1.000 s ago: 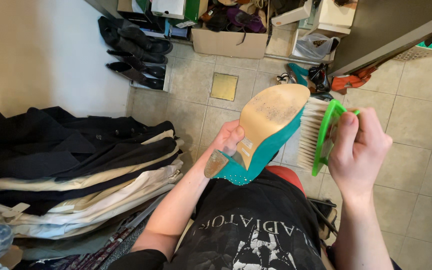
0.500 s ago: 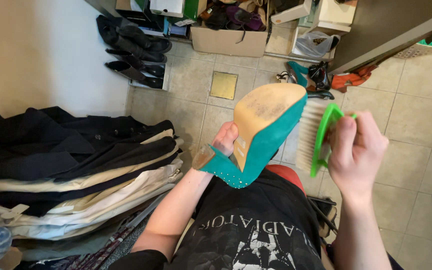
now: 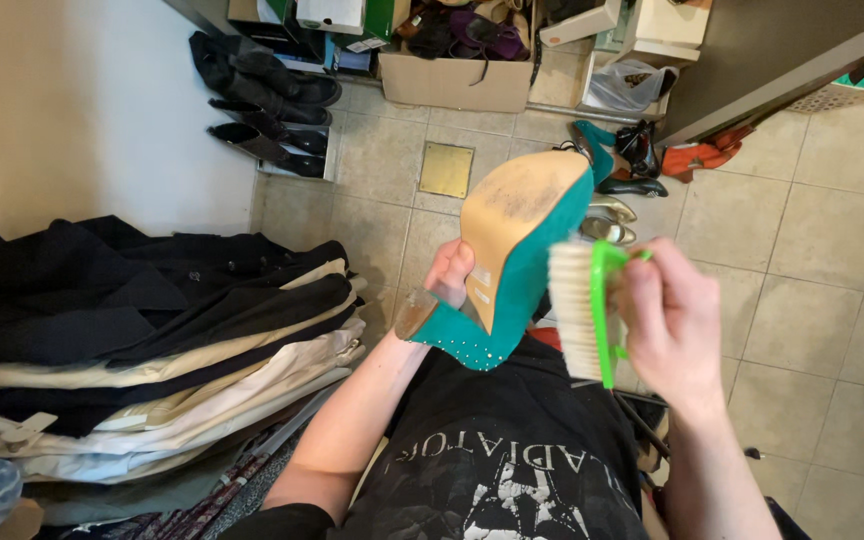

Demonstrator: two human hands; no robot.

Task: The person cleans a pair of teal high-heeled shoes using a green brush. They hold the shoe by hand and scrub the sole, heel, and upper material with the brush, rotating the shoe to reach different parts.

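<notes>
Folded garments point(image 3: 142, 330) stacked at left, dark over cream; stack cut off by the frame edge. Black boots point(image 3: 267, 110) along the wall behind it. Left hand point(image 3: 449, 280) grips the teal high-heeled shoe point(image 3: 512, 260) at the arch, sole up (fingers mostly hidden behind the shoe, thumb visible on the tan sole). Cardboard box point(image 3: 457, 80) at top holds dark and purple footwear, contents hard to make out. Right hand point(image 3: 674, 325) is closed around a green-backed scrub brush point(image 3: 584, 310), bristles touching the shoe's teal side. Loose shoes point(image 3: 617, 170) on the tile floor point(image 3: 802, 240) beyond.
</notes>
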